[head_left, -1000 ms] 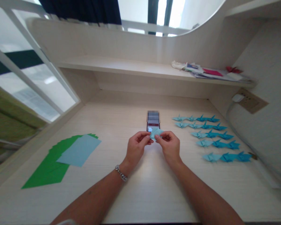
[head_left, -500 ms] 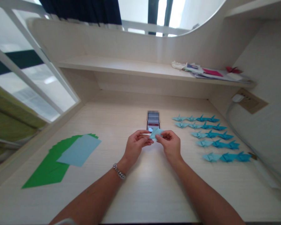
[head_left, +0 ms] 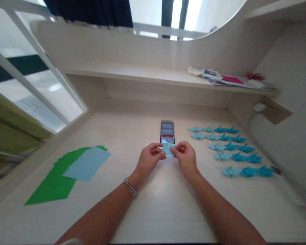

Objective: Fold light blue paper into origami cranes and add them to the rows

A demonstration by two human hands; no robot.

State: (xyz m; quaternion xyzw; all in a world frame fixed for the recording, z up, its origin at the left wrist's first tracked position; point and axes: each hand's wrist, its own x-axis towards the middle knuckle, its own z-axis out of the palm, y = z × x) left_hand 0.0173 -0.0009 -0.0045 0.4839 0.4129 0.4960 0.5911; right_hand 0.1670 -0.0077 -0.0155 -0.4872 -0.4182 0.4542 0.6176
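A small folded light-blue paper (head_left: 168, 150) is held up between my two hands, over the middle of the desk. My left hand (head_left: 150, 157) pinches its left edge between thumb and fingers. At its right side my right hand (head_left: 186, 157) grips it, the thumb lying on the front face. Just beyond the paper lies a phone (head_left: 167, 131) with its screen lit; the paper and fingers reach its near end.
Several rows of blue paper cranes (head_left: 229, 147) stand on the right of the desk. On the left, a light-blue sheet (head_left: 87, 164) lies over fanned green sheets (head_left: 49, 183). A white cable (head_left: 257, 143) runs down the right side from a wall socket (head_left: 275, 110).
The folded paper has turned from a slanted position to a squarer one facing me. My left fingers have closed on its left edge. My right hand has hardly moved.
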